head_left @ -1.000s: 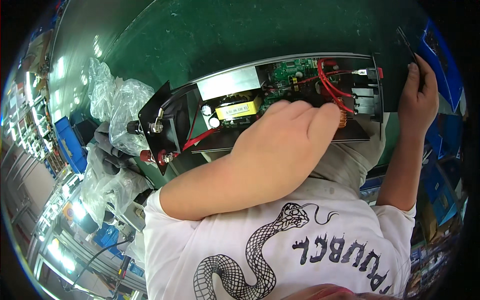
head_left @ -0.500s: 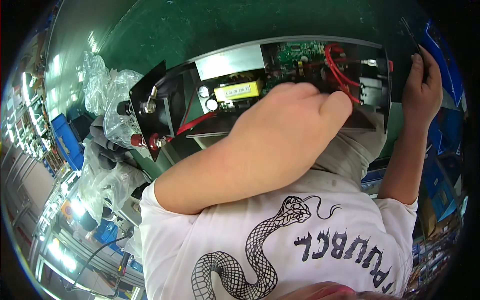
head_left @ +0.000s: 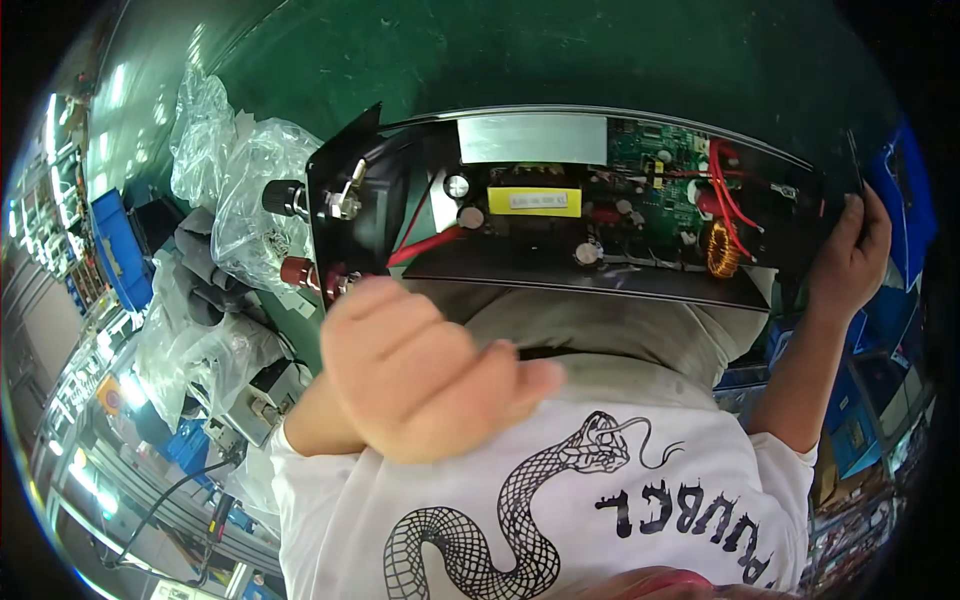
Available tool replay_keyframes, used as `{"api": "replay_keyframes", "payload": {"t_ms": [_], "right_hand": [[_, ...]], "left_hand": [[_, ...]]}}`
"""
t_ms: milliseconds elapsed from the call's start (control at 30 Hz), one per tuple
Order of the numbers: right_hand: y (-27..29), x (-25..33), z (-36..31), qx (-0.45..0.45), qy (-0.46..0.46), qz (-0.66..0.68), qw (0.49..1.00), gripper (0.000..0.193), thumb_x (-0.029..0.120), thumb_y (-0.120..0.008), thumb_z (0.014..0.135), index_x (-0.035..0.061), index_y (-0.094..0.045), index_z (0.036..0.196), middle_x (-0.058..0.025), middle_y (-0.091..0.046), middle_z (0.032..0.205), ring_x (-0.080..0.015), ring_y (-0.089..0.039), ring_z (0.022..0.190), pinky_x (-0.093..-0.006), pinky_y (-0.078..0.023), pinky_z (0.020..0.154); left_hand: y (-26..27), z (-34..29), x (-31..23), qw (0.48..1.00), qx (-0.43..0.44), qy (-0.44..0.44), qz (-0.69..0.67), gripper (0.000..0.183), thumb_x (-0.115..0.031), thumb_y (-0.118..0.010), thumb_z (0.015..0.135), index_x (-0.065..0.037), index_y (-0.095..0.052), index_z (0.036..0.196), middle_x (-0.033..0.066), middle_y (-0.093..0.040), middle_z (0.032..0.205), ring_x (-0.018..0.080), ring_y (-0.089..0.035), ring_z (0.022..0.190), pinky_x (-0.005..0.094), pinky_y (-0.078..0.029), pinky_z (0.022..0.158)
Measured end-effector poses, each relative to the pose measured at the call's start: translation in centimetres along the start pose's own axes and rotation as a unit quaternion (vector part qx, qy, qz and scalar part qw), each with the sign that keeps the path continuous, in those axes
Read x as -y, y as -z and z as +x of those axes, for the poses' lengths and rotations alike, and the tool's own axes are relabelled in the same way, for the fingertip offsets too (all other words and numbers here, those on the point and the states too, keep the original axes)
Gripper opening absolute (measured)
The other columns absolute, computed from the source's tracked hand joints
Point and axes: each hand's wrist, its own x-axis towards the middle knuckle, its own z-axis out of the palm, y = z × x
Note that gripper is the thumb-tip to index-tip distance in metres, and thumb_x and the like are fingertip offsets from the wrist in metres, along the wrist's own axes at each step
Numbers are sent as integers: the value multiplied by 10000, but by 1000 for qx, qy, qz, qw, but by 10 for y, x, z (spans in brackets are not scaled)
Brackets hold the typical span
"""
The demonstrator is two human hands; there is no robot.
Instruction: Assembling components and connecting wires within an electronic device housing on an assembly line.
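An open black metal case with electronics inside lies across the middle, above my lap. Inside are a green circuit board, a yellow transformer, a copper coil and red wires. Its left end panel stands tilted and carries a black terminal post and a red terminal post. My left hand is curled closed just below the red post's inner end; its fingertips are hidden. Beyond the case's right end, my right hand grips a slim dark pointed tool, pointing away.
Clear plastic bags lie left of the case, beside dark grey cloth and a blue bin. Another blue container is beyond my right hand. The green table surface stretches behind the case.
My left hand has come out of the case's right part and moved left and toward me, uncovering the coil and red wires. The case appears shifted right; my right hand still grips the tool.
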Motion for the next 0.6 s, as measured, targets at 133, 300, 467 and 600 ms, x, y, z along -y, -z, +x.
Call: {"api": "replay_keyframes", "payload": {"t_ms": [133, 300, 467, 600], "right_hand": [[-2, -3, 1, 2, 1, 13, 1000, 293, 228, -600, 1028, 25, -678, 1223, -103, -736, 1053, -156, -695, 951, -279, -533, 849], [-1, -5, -1, -2, -10, 28, 1000, 289, 220, -602, 1026, 20, -676, 1222, -106, -731, 1060, -158, -689, 964, -274, -529, 856], [-1, 2, 2, -1, -26, 52, 998, 276, 191, -605, 1017, 4, -670, 1209, -114, -722, 1063, -156, -683, 954, -278, -526, 860], [-1, 9, 3, 11, -24, 33, 999, 277, 161, -610, 1012, -21, -656, 1215, -125, -715, 1096, -154, -682, 967, -271, -525, 876]], "left_hand": [[-41, 16, -18, 994, -43, 58, 81, 175, -169, -734, 698, -153, -681, 864, -20, -608, 886, 167, -542, 803, 329, -357, 718], [-69, 28, -8, 989, 40, 48, 134, 229, -205, -710, 666, -142, -708, 886, -10, -657, 1171, 268, -547, 1123, 390, -357, 899], [-71, 29, -9, 987, 45, 64, 140, 135, -183, -670, 671, -144, -677, 799, -40, -635, 1187, 265, -505, 1186, 419, -353, 900], [-66, 37, -13, 989, 61, 115, 65, 117, -183, -635, 707, -95, -706, 739, 20, -617, 1081, 277, -482, 1194, 432, -358, 949]]}}
